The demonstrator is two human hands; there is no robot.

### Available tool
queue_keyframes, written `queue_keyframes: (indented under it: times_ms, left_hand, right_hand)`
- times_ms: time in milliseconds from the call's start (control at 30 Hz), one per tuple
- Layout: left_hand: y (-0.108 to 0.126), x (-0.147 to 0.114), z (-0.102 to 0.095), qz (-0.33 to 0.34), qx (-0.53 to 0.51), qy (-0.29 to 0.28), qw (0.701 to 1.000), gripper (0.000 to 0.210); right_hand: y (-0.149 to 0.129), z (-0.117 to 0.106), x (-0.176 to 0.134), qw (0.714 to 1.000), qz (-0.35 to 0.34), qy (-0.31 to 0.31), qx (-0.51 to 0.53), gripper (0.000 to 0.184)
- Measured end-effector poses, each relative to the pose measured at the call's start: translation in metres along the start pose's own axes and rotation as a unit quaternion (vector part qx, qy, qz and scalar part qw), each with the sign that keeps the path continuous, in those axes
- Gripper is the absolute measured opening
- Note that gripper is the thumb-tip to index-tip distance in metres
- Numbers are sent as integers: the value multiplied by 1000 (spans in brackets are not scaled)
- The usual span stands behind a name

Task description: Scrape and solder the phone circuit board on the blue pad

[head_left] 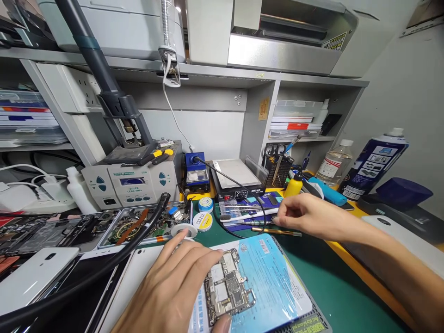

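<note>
My left hand [173, 282] reaches over a phone circuit board [227, 286], index fingertip at its top edge and thumb at its bottom, holding it between them. The board lies on a blue, plastic-wrapped package [274, 282]. At the right, my right hand [298, 213] has its fingers pinched together at the end of a slim pen-like tool [255, 222]; what exactly they grip is hidden. A white-handled brush [243, 214] lies just behind that tool. In front of it is a thin brown-and-gold stick-shaped tool [274, 231].
A black hose [138, 245] crosses the left side over phones and a tray of circuit boards [128, 226]. Round tins [202, 221], a heating plate [239, 175] and a soldering station [133, 182] stand behind. A spray can [373, 164] and clear bottle [335, 164] are at right.
</note>
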State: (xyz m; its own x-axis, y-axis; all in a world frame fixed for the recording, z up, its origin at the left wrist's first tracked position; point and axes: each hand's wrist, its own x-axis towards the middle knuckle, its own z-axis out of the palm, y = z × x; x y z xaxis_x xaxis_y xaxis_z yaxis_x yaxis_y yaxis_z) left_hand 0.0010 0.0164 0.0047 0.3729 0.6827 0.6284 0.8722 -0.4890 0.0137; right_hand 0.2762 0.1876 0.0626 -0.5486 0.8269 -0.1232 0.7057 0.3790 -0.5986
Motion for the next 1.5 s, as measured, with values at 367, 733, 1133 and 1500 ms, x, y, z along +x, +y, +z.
queue_keyframes:
  times_ms: [367, 733, 1133, 1500]
  left_hand:
    - [3, 4, -8, -36, -107, 12, 994, 50]
    - [11, 3, -6, -105, -169, -36, 979, 32]
    - [9, -3, 2, -114, -216, -36, 969, 51]
    - [9, -5, -2, -103, -218, -26, 970, 41]
  right_hand:
    - [-65, 9, -22, 987, -53, 73, 135, 39]
    - [-152, 63, 33, 984, -112, 106, -91, 22]
    - [-174, 69, 137, 976, -89, 201, 9, 31]
    - [-154, 43, 111, 932, -63, 239, 265, 30]
